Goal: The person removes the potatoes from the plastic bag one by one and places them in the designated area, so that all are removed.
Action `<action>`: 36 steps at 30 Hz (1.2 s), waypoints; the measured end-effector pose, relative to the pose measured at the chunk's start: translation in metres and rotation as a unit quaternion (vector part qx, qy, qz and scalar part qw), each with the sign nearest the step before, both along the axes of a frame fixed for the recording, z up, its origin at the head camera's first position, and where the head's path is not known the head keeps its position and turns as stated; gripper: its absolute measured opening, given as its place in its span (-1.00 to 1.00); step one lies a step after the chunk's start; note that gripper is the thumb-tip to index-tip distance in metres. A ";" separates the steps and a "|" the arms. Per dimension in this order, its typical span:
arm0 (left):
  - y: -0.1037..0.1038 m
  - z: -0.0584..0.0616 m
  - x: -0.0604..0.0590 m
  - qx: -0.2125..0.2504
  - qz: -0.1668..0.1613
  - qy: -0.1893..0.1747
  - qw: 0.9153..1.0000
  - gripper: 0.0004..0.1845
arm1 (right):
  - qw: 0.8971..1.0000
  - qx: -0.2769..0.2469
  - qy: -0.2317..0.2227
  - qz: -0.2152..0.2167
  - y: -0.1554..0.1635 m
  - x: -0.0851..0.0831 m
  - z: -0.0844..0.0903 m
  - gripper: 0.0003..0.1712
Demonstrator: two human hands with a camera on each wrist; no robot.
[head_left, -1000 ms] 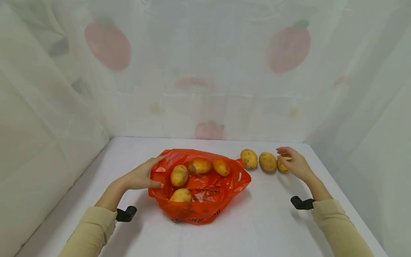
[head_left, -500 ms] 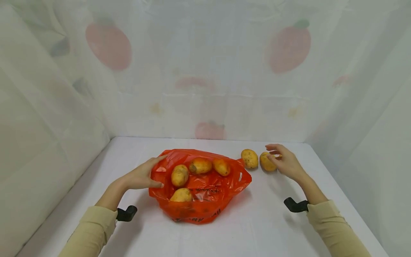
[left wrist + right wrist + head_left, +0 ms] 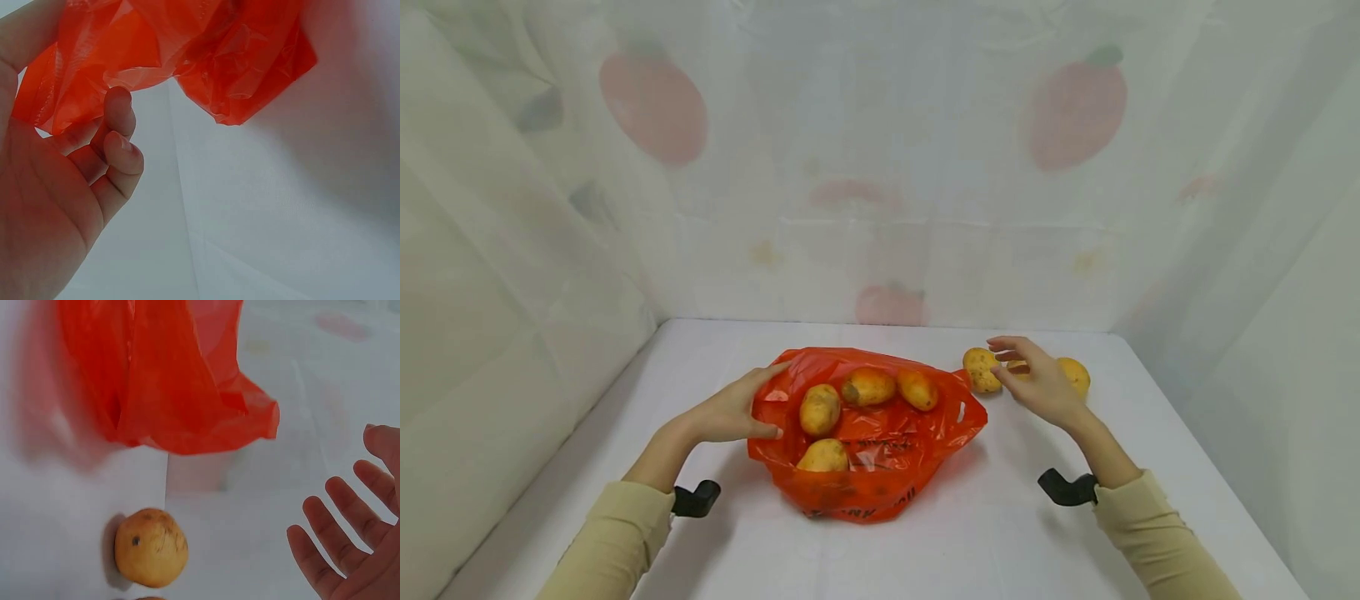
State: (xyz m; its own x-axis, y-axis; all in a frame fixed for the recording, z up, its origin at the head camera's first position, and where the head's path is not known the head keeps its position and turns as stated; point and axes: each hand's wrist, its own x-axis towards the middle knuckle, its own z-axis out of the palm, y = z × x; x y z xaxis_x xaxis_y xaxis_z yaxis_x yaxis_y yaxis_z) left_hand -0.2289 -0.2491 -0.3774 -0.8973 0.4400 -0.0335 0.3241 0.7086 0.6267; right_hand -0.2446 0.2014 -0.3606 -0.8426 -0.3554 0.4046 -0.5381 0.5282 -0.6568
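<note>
A red plastic bag with black print lies with its mouth spread, several potatoes inside. At its left rim my left hand holds the plastic, thumb and fingers apart; the left wrist view shows the curled fingers against the red film. My right hand hovers over the row of loose potatoes to the right of the bag, holding nothing. Its fingers are spread and relaxed in the right wrist view. One potato lies by the fingertips, another behind the hand, and a third is partly hidden by it.
All of this is on a white table. Pale curtains with faded fruit prints close off the back and both sides. The bag's handle corner sticks out close to the leftmost loose potato.
My right hand has moved left along the loose potatoes, from the rightmost towards the one nearest the bag. The rightmost potato shows again behind it. Left hand and bag have stayed put.
</note>
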 end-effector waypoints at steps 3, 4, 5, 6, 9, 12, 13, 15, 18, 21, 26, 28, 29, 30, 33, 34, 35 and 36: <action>0.000 0.000 0.000 -0.002 -0.001 0.002 1.000 -0.03 | 1.000 0.002 -0.006 0.000 -0.008 0.004 0.002 -0.53; 0.000 0.000 0.000 -0.004 0.000 0.003 1.000 -0.03 | 1.000 -0.002 -0.008 0.002 -0.011 0.003 0.001 -0.53; 0.001 0.000 0.000 -0.005 0.000 0.003 1.000 -0.03 | 1.000 -0.002 -0.007 0.003 -0.015 0.007 0.005 -0.53; 0.001 0.000 0.000 -0.005 0.000 0.005 1.000 -0.03 | 1.000 -0.003 -0.006 0.006 -0.020 0.011 0.009 -0.54; 0.001 0.000 0.000 -0.007 0.002 0.006 1.000 -0.03 | 1.000 -0.008 0.007 0.024 -0.033 0.022 0.019 -0.55; 0.001 -0.001 -0.001 -0.007 0.001 0.007 1.000 -0.03 | 0.999 -0.011 0.009 0.043 -0.042 0.028 0.023 -0.56; 0.001 -0.001 -0.001 -0.005 0.001 0.006 1.000 -0.03 | 0.999 -0.013 0.005 0.049 -0.045 0.030 0.023 -0.55; 0.001 -0.001 -0.001 -0.003 -0.001 0.006 1.000 -0.03 | 0.998 -0.015 -0.004 0.059 -0.050 0.031 0.023 -0.55; 0.001 -0.001 -0.001 -0.001 0.001 0.003 1.000 -0.03 | 0.997 -0.017 -0.010 0.071 -0.055 0.030 0.019 -0.54; 0.001 -0.001 -0.002 -0.001 0.001 0.003 1.000 -0.02 | 0.996 -0.020 -0.014 0.090 -0.059 0.021 0.008 -0.53; 0.001 -0.001 -0.002 -0.003 -0.003 0.010 1.000 -0.03 | 0.992 -0.014 -0.015 0.124 -0.064 0.008 -0.010 -0.52; 0.001 -0.001 -0.002 -0.003 -0.004 0.010 1.000 -0.03 | 0.991 -0.003 -0.015 0.134 -0.067 0.007 -0.013 -0.53; 0.001 -0.001 -0.002 -0.004 -0.004 0.010 1.000 -0.03 | 0.990 0.002 -0.018 0.139 -0.068 0.007 -0.014 -0.54; 0.001 -0.001 -0.001 -0.005 -0.004 0.011 1.000 -0.03 | 0.989 0.005 -0.022 0.146 -0.070 0.006 -0.016 -0.54; 0.001 -0.001 -0.001 -0.007 -0.003 0.009 1.000 -0.03 | 0.986 0.016 -0.045 0.160 -0.075 0.007 -0.017 -0.55; 0.002 -0.001 -0.001 -0.007 -0.003 0.008 1.000 -0.03 | 0.985 0.016 -0.054 0.165 -0.077 0.007 -0.018 -0.55; 0.002 -0.001 -0.001 -0.006 -0.002 0.007 1.000 -0.03 | 0.983 0.018 -0.064 0.170 -0.079 0.007 -0.018 -0.54; 0.002 0.000 -0.001 -0.006 -0.001 0.006 1.000 -0.03 | 0.982 0.018 -0.074 0.175 -0.081 0.007 -0.019 -0.54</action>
State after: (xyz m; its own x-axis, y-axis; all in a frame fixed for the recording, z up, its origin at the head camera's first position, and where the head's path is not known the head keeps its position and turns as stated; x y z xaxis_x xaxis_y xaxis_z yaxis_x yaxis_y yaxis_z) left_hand -0.2300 -0.2469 -0.3779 -0.8967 0.4418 -0.0283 0.3330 0.7152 0.6145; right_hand -0.2371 0.1200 -0.3797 -0.7149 -0.6458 0.2679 -0.5905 0.3524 -0.7260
